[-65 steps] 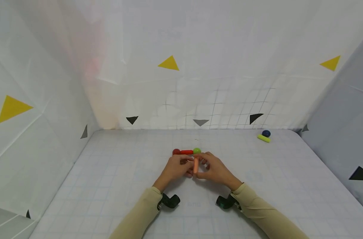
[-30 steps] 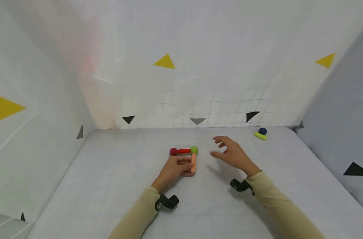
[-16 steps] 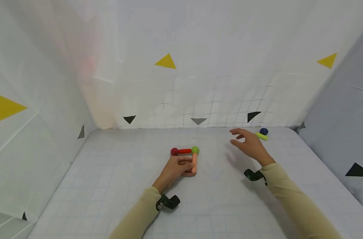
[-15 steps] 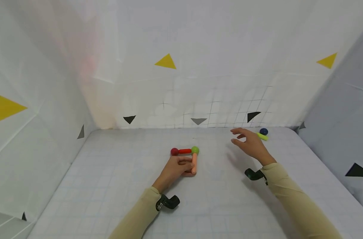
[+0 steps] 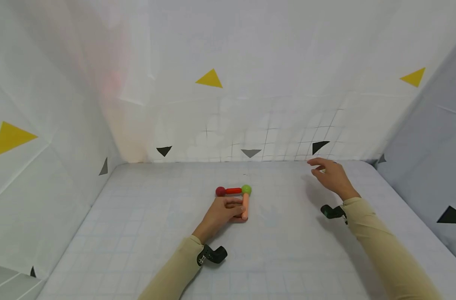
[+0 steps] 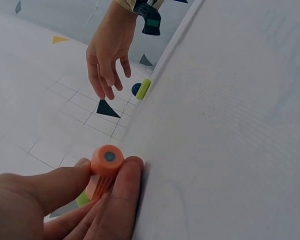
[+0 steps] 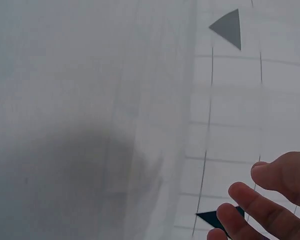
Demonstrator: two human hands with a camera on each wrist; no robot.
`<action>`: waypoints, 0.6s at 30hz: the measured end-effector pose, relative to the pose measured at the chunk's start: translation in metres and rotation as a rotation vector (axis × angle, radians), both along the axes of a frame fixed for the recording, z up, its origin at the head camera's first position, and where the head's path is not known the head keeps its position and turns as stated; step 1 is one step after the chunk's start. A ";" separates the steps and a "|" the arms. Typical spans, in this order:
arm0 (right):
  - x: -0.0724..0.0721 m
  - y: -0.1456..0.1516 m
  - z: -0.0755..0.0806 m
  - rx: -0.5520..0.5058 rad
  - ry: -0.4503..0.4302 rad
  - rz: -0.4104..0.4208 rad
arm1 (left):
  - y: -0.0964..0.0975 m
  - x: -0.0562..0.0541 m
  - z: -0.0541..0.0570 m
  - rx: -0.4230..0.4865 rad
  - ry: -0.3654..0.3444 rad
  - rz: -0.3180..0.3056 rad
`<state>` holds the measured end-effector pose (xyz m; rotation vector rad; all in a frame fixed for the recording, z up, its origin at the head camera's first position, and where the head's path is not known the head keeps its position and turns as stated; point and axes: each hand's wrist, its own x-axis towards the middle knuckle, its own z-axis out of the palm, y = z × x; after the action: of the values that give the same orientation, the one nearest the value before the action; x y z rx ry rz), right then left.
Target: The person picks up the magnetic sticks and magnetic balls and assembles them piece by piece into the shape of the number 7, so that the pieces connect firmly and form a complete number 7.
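My left hand [image 5: 221, 212] pinches an orange magnetic rod [image 5: 245, 206] between thumb and fingers, low over the table. The rod's near end shows a grey disc in the left wrist view, while its far end meets a green ball [image 5: 246, 189]. From that ball a red rod [image 5: 233, 191] runs left to a dark red ball [image 5: 220, 191]. My right hand [image 5: 332, 177] hovers at the back right, thumb and fingers apart around nothing. It hides a blue ball [image 6: 136, 89] and a yellow-green rod [image 6: 144, 90] in the head view; both show in the left wrist view.
The white table [image 5: 168, 266] carries a faint grid. White sheeting stands behind it [image 5: 272, 75] and on both sides, marked with yellow, black and grey triangles. Each wrist wears a dark camera mount.
My right hand has let go of the orange rod and travelled right and back, over the blue ball and yellow-green rod. The orange rod now joins the green ball; my left hand stays on it.
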<state>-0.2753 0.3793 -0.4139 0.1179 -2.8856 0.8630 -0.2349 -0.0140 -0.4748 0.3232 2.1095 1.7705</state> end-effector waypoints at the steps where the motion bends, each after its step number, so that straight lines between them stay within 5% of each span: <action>1: -0.001 0.002 0.000 0.001 -0.006 -0.007 | 0.000 0.000 0.000 -0.001 0.001 0.000; 18: -0.010 0.042 -0.012 0.075 0.019 -0.095 | 0.001 0.000 0.001 -0.032 0.029 -0.003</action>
<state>-0.2849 0.4214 -0.4257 -0.0041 -2.8798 0.7331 -0.2351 -0.0126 -0.4741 0.3457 2.1543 1.7380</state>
